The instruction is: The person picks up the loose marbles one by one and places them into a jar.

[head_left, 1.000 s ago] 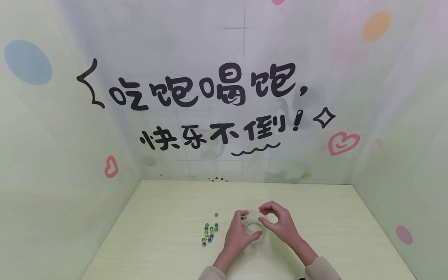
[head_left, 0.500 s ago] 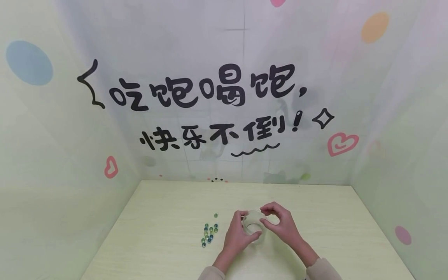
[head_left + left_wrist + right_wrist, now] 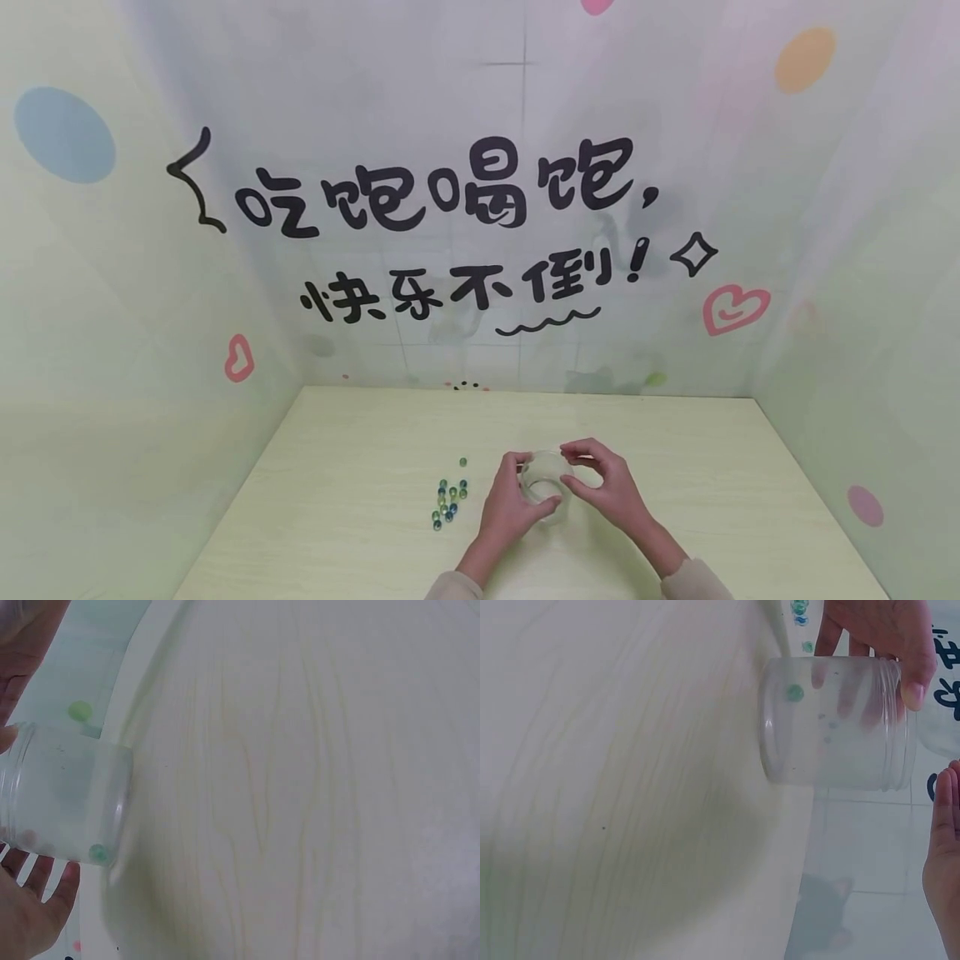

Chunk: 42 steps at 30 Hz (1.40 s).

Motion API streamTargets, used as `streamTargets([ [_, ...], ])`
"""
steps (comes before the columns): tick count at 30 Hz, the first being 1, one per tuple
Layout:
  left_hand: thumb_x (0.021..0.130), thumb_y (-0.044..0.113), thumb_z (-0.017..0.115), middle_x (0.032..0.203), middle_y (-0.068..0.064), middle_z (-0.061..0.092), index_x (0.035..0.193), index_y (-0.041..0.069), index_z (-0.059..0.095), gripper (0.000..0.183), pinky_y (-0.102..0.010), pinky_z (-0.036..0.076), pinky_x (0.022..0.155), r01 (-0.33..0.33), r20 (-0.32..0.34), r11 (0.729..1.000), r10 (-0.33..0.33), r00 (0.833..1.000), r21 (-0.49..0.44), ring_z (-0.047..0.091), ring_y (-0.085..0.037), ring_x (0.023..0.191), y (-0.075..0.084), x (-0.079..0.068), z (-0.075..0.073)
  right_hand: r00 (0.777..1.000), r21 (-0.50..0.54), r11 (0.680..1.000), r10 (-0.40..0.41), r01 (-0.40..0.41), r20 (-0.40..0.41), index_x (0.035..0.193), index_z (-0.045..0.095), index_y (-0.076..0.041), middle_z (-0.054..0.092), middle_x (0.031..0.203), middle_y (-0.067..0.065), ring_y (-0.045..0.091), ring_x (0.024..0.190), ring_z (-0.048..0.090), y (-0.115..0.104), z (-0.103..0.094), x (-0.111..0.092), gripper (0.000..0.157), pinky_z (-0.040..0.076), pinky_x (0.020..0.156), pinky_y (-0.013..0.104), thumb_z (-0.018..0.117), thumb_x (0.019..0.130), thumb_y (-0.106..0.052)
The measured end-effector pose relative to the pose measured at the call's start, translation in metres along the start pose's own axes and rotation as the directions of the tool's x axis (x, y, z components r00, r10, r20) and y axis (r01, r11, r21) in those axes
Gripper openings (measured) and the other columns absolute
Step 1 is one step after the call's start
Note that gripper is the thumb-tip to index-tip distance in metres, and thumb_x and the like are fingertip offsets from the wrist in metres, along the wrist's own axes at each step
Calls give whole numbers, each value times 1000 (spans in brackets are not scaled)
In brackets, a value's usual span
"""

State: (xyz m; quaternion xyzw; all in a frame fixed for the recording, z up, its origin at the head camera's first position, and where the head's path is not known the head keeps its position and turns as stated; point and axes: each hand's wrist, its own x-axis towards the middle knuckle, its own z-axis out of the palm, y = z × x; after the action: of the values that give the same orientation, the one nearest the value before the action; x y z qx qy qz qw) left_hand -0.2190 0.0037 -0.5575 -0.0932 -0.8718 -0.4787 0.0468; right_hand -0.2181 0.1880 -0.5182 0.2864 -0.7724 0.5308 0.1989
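My left hand (image 3: 510, 508) holds a clear plastic jar (image 3: 534, 479), fingers behind it and thumb across its front. The right wrist view shows the jar (image 3: 821, 761) with a threaded rim, its base by the tabletop. My right hand (image 3: 611, 483) is at the right of the jar's top, thumb and fingers bent with tips apart. In the right wrist view this hand (image 3: 946, 859) is beyond the rim. A faint translucent rounded edge (image 3: 939, 735) lies near its fingertips; I cannot tell what it is. A green spot (image 3: 795, 693) shows through the jar; whether inside or behind is unclear.
Several green and blue glass marbles (image 3: 448, 498) lie loose on the pale wooden table (image 3: 337, 492) left of my left hand, with a lone green marble (image 3: 462, 462) farther back. Printed wall panels stand at the back (image 3: 420, 358) and both sides.
My right hand has shifted slightly to the right and nearer to me. The left hand, the jar and the marbles stay where they were.
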Motion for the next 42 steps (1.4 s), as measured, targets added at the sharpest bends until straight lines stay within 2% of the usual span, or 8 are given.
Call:
streamTargets([
  [7,70,37,88,125,-9,61,128,12,46,76,-40,53,87,-8,-2,1000,8,1000,1,62,-27,112,-3,1,2,999,47,998,29,-31,31,119,60,8,62,114,28,25,109,65,23,-2,-9,44,58,91,35,77,79,8],
  [9,70,37,88,126,-9,61,128,12,46,76,-40,53,87,-10,-2,1000,10,1000,0,62,-27,112,-4,2,2,998,58,997,45,-47,42,121,59,8,61,116,29,23,111,64,25,-3,-11,45,57,92,39,77,80,8],
  [13,71,36,88,126,-11,61,128,12,46,76,-41,53,88,-9,1,1000,9,1000,-9,61,-28,113,-3,2,2,996,67,995,70,-74,56,124,58,7,59,120,31,8,117,60,27,-3,-15,49,56,95,37,77,78,10],
  [16,71,36,88,127,-11,60,129,11,46,75,-42,53,88,-8,5,1000,8,1000,-7,61,-29,114,-1,1,1,995,66,995,74,-78,70,125,56,8,58,122,32,3,120,57,29,-3,-18,51,54,98,35,77,79,7],
  [21,72,35,87,129,-10,60,129,12,46,75,-43,53,88,-4,9,1000,4,1000,4,61,-30,115,-1,1,0,993,45,995,84,-88,86,128,55,7,58,125,31,15,120,59,29,-2,-21,53,54,97,43,79,81,2],
  [26,71,35,88,129,-10,60,129,12,46,75,-44,53,88,0,8,1000,0,1000,1,61,-30,116,-1,0,0,991,37,994,100,-104,90,129,56,4,59,127,26,31,118,59,29,-1,-23,55,54,96,45,80,80,1],
  [34,71,36,87,128,-10,60,130,12,46,76,-42,54,89,2,9,1000,-1,1000,-8,61,-30,114,0,-1,0,989,65,991,106,-113,103,130,54,5,57,129,27,21,121,59,37,0,-26,55,54,97,43,79,81,-2],
  [42,72,35,87,128,-10,59,130,10,46,76,-42,53,89,-9,30,999,10,999,-31,61,-29,114,-2,1,-1,977,80,981,166,-177,131,133,54,0,56,131,23,31,118,59,39,0,-26,54,55,95,43,77,85,-8],
])
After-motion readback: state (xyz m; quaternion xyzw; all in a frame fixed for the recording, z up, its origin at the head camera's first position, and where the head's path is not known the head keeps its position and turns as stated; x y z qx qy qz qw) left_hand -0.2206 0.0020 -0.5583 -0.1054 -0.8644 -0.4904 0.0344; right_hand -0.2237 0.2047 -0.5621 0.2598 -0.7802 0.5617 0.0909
